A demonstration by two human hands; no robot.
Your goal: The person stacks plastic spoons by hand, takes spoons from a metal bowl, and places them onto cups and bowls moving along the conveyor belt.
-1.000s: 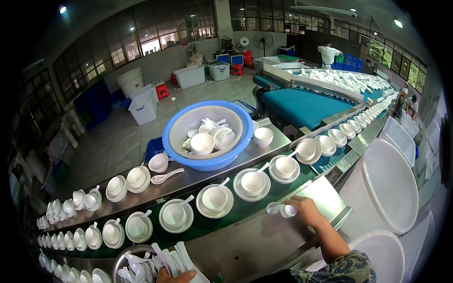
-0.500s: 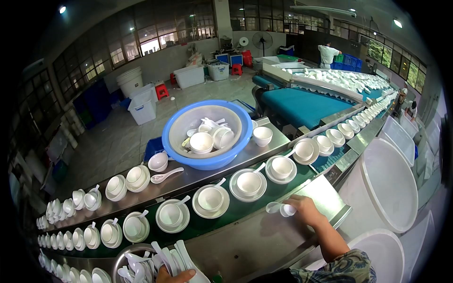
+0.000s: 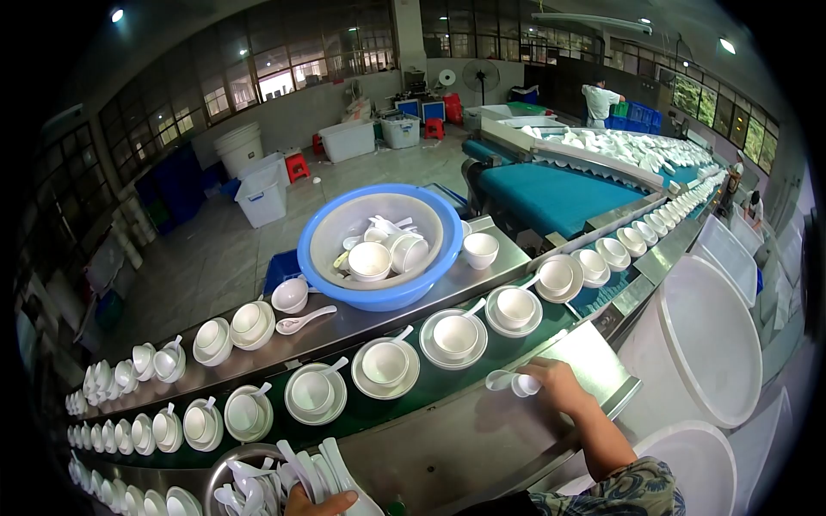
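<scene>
On the near side of the green conveyor belt (image 3: 357,409), our right hand (image 3: 552,380) pinches white soup spoons (image 3: 525,385); our left hand (image 3: 322,502) clasps a spoon bunch (image 3: 313,472), presumably keeping handles together.

Dim background, glaring ceiling lamps (image 3: 727,45), daylight at the right-hand windows (image 3: 687,93), strong fisheye curvature, black corners.

We see a glossy, smooth, glazed ceramic look on the soup spoons (image 3: 340,473) at bottom centre and the bowls (image 3: 385,364) across the middle. At centre, the outer basin (image 3: 448,225) is smooth plastic with a soft sheen. We find shiny metal on the worktop (image 3: 482,440) below, matt conveyor belting (image 3: 555,196) upper right, satiny plastic tubs (image 3: 718,331) at right, and matt sleeve cloth (image 3: 632,492) lower right.
</scene>
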